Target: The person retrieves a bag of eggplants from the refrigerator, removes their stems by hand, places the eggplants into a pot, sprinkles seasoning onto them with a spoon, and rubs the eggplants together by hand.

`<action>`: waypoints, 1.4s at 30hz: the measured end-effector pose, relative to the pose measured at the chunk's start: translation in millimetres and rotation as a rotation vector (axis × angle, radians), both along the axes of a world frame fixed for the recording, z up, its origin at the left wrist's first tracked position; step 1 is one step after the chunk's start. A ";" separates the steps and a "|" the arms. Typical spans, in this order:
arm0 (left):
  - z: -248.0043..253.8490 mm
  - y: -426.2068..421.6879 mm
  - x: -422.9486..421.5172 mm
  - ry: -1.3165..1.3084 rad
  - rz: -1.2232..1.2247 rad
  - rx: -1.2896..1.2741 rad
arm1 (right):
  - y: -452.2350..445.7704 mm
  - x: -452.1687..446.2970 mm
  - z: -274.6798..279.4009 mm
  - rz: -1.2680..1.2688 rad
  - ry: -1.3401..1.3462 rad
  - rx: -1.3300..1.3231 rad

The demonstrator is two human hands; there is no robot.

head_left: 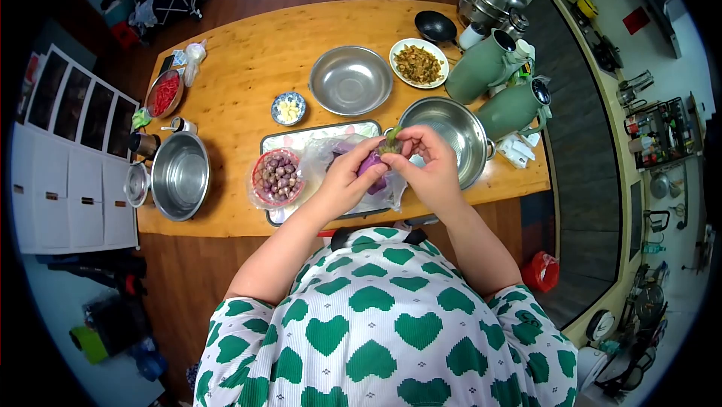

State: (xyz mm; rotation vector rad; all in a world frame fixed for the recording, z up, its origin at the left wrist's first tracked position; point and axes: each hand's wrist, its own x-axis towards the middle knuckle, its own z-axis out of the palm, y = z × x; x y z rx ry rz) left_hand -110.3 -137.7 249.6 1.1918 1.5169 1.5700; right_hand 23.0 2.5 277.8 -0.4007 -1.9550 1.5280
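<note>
My left hand (352, 176) is closed around a purple eggplant (373, 164) with a green stem end. At that stem end, the thumb and fingers of my right hand (429, 159) pinch the green cap (392, 142). Under both hands lies a clear plastic bag (320, 155) with more purple showing in it. The bag rests on a patterned tray (282, 215) with a dark rim. Left of the bag, a red-rimmed basket holds small purple bulbs (278, 176). A steel colander (475, 153) stands just beyond my right hand.
Farther back are a steel bowl (351, 80), a small dish of garlic cloves (288, 108) and a plate of chopped food (419, 63). Green jugs (481, 65) stand at right. A deep steel pot (180, 176) and a bowl of red peppers (165, 94) are at left.
</note>
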 end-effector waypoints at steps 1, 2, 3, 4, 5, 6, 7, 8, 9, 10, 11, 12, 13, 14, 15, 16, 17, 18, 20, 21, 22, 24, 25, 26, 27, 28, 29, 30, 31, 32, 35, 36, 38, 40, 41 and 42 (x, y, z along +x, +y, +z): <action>1.2 0.7 1.9 -0.096 -0.046 -0.039 | 1.3 0.6 4.7 0.001 -0.011 -0.040; -7.3 2.8 3.7 -0.284 -0.136 -0.051 | 2.0 1.2 12.9 0.003 0.041 -0.039; 0.0 1.3 5.1 -0.329 -0.172 -0.099 | 4.0 4.1 17.8 0.029 0.033 -0.072; 13.3 -2.4 6.0 -0.376 -0.208 -0.148 | 6.4 9.0 21.3 0.056 0.023 -0.106; 22.8 -5.3 7.2 -0.422 -0.243 -0.197 | 8.7 13.8 25.7 0.084 0.014 -0.139; 25.9 -7.6 9.3 -0.412 -0.245 -0.187 | 9.7 18.5 32.4 0.101 0.003 -0.100; 30.5 -9.3 8.6 -0.402 -0.276 -0.199 | 11.7 22.9 38.3 0.116 -0.010 -0.058; 36.3 -11.7 7.3 -0.391 -0.306 -0.212 | 13.9 27.2 43.9 0.131 -0.023 -0.016; 43.7 -13.2 7.0 -0.380 -0.335 -0.223 | 15.4 30.3 49.2 0.147 -0.035 0.027; 54.7 -13.3 7.4 -0.371 -0.349 -0.249 | 15.4 32.9 53.9 0.140 -0.037 0.064; 59.5 -13.6 8.1 -0.209 -0.327 -0.211 | 14.6 35.7 57.4 0.129 -0.051 0.080; 62.9 -13.9 8.7 -0.048 -0.303 -0.172 | 13.8 38.9 60.1 0.116 -0.065 0.096; 65.0 -13.2 9.5 0.113 -0.277 -0.133 | 13.4 41.7 61.4 0.104 -0.079 0.113; 66.4 -10.2 12.1 0.248 -0.220 -0.078 | 12.9 43.7 61.4 0.089 -0.076 0.161; 70.5 -9.6 13.9 0.254 -0.218 -0.118 | 11.8 45.3 61.0 0.074 -0.072 0.208; 78.1 -10.1 16.0 0.259 -0.215 -0.159 | 11.0 46.7 60.5 0.059 -0.068 0.254; 86.6 -10.5 18.1 0.266 -0.212 -0.200 | 11.4 47.7 58.3 0.064 -0.080 0.287; 95.1 -10.5 20.9 0.268 -0.205 -0.238 | 11.9 48.8 54.4 0.068 -0.092 0.318; 98.7 -8.2 25.0 0.333 -0.189 -0.300 | 8.8 49.2 55.0 0.040 -0.133 0.331; 99.9 -6.7 26.7 0.367 -0.183 -0.331 | 9.9 47.7 55.1 0.024 -0.136 0.442; 98.0 -4.8 28.8 0.368 -0.171 -0.327 | 12.3 45.8 55.3 0.006 -0.141 0.553; 89.9 -0.1 32.1 0.371 -0.149 -0.317 | 15.7 43.5 52.4 -0.016 -0.125 0.657; 88.6 1.9 32.6 0.373 -0.156 -0.332 | 17.3 42.6 47.3 -0.019 -0.105 0.650; 87.7 4.1 33.1 0.374 -0.163 -0.346 | 19.5 42.3 42.9 -0.022 -0.086 0.645; 86.1 6.2 33.5 0.375 -0.169 -0.359 | 22.0 42.7 40.3 -0.007 -0.095 0.630; 83.3 8.1 33.3 0.364 -0.181 -0.355 | 24.4 43.2 38.2 0.009 -0.105 0.615; 79.4 9.7 32.2 0.354 -0.194 -0.350 | 26.7 43.7 36.1 0.023 -0.114 0.601; 75.1 11.7 30.7 0.345 -0.206 -0.345 | 29.3 43.8 33.7 0.039 -0.122 0.579; 69.5 13.5 28.9 0.340 -0.216 -0.322 | 31.6 43.8 31.2 0.055 -0.129 0.558; 63.1 15.0 27.1 0.335 -0.225 -0.299 | 33.2 44.0 29.3 0.072 -0.137 0.536; 58.9 19.1 22.7 0.272 -0.271 -0.331 | 35.6 42.3 26.9 0.067 -0.157 0.540; 58.5 19.9 21.2 0.242 -0.289 -0.360 | 37.3 41.4 24.8 0.083 -0.160 0.547; 52.9 20.0 18.1 0.212 -0.330 -0.362 | 41.7 41.0 21.0 0.115 -0.166 0.562; 44.9 21.1 13.2 0.217 -0.379 -0.336 | 44.9 41.7 22.5 0.170 -0.214 0.562; 40.1 22.0 10.3 0.236 -0.409 -0.312 | 46.7 42.4 22.8 0.197 -0.238 0.560; 40.7 22.9 8.7 0.254 -0.440 -0.287 | 50.5 42.5 20.4 0.234 -0.203 0.583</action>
